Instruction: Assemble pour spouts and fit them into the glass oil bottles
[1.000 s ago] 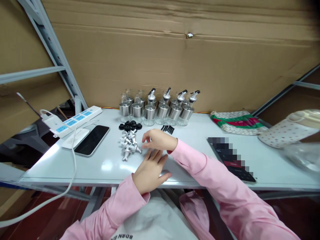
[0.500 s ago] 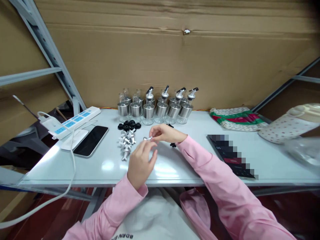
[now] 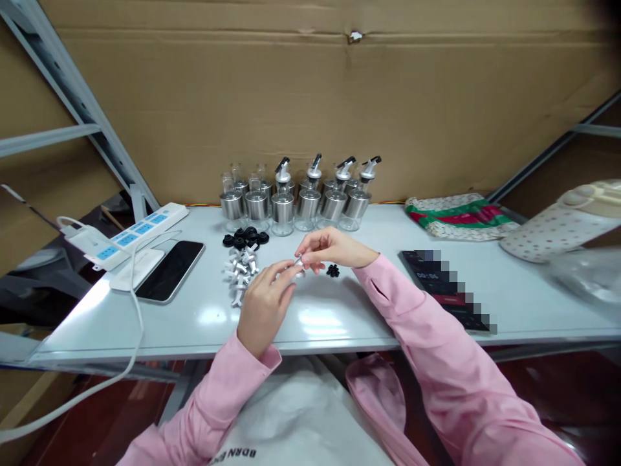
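My left hand [image 3: 266,299] is closed on a small silver-grey pourer piece [image 3: 300,272], partly hidden by the fingers. Close against it, my right hand [image 3: 330,248] pinches at the upper end of the same piece; whether it also holds a smaller part I cannot make out. Left of the hands lies a pile of similar grey pourer pieces [image 3: 239,275], with black rubber stoppers [image 3: 246,238] just behind. A little cluster of small black parts [image 3: 332,270] rests below my right hand.
Glass bottles with steel sleeves [image 3: 283,210] stand at the back, several topped with pourers. To the left are a phone [image 3: 171,272], a power strip [image 3: 140,234] and a white cable. A dark device [image 3: 436,281], a patterned cloth [image 3: 458,217] and a dotted jug [image 3: 553,226] occupy the right.
My right hand has shifted right and its fingers have come to the upper end of the grey piece. The small black parts are now uncovered. The view has tilted slightly down.
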`<control>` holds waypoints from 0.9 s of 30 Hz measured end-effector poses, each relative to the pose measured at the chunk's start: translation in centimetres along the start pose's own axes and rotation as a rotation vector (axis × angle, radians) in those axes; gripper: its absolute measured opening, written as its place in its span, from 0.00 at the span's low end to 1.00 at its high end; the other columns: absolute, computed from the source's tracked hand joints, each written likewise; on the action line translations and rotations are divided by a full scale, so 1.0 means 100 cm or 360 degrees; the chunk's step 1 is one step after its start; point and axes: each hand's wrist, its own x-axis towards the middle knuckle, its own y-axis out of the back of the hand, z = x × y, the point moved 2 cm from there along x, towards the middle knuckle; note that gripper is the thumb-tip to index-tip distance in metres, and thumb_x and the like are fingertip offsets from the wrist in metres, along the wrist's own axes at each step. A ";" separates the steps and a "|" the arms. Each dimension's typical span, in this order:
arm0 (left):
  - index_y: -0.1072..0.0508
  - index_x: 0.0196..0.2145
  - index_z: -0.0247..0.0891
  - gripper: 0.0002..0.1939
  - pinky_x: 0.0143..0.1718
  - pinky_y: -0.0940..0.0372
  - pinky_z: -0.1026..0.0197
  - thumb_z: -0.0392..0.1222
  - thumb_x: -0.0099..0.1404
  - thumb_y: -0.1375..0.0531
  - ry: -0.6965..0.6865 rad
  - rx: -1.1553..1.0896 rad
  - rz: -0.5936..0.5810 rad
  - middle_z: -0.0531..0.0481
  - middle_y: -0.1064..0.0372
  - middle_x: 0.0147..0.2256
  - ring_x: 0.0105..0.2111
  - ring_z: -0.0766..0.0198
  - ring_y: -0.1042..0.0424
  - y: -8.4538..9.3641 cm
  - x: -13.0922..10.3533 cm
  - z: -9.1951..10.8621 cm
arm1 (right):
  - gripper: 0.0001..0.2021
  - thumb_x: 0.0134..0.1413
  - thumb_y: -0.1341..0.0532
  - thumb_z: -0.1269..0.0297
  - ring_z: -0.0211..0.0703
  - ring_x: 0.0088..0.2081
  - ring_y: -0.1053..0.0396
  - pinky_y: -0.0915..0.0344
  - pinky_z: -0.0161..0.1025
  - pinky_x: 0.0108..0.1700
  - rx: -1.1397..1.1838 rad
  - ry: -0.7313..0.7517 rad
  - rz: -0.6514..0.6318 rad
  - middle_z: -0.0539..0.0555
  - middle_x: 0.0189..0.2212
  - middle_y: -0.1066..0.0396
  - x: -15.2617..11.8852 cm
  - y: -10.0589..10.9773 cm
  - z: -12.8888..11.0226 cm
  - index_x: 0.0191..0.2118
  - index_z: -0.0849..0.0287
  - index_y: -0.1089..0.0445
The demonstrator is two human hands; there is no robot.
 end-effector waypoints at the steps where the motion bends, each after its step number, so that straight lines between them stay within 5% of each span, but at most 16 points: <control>1: 0.34 0.47 0.42 0.16 0.46 0.35 0.57 0.31 0.62 0.46 -0.0025 -0.0004 -0.0001 0.49 0.33 0.46 0.44 0.61 0.32 0.001 0.000 0.000 | 0.12 0.41 0.34 0.64 0.30 0.18 0.35 0.42 0.29 0.19 0.0014 0.0005 -0.0017 0.49 0.20 0.29 0.000 0.000 0.000 0.32 0.66 0.31; 7: 0.34 0.47 0.43 0.15 0.44 0.34 0.59 0.32 0.63 0.46 -0.0123 -0.0039 0.0058 0.48 0.33 0.43 0.42 0.63 0.32 0.004 0.001 0.002 | 0.14 0.43 0.35 0.60 0.31 0.20 0.35 0.38 0.33 0.24 -0.0029 -0.0043 -0.0146 0.50 0.22 0.29 -0.003 0.003 -0.001 0.34 0.65 0.31; 13: 0.33 0.43 0.40 0.10 0.46 0.36 0.60 0.34 0.63 0.45 0.0013 -0.0134 0.0270 0.48 0.34 0.42 0.43 0.63 0.32 0.008 0.001 0.004 | 0.15 0.37 0.34 0.56 0.34 0.26 0.36 0.40 0.35 0.33 -0.0696 -0.0278 0.0104 0.50 0.22 0.30 -0.012 0.049 0.009 0.27 0.65 0.28; 21: 0.34 0.44 0.40 0.11 0.44 0.36 0.56 0.34 0.62 0.45 0.0088 0.0027 -0.0178 0.49 0.32 0.41 0.42 0.60 0.32 0.001 0.000 0.004 | 0.17 0.35 0.35 0.53 0.36 0.28 0.35 0.41 0.34 0.34 -0.1039 -0.0604 -0.0083 0.52 0.25 0.27 -0.019 0.066 0.027 0.29 0.63 0.26; 27: 0.34 0.44 0.40 0.11 0.45 0.38 0.56 0.34 0.63 0.45 0.0127 -0.0003 -0.0153 0.49 0.32 0.43 0.44 0.60 0.33 0.002 -0.001 0.002 | 0.18 0.35 0.36 0.52 0.37 0.28 0.34 0.41 0.34 0.33 -0.1035 -0.0591 -0.0074 0.53 0.26 0.27 -0.015 0.064 0.033 0.30 0.63 0.26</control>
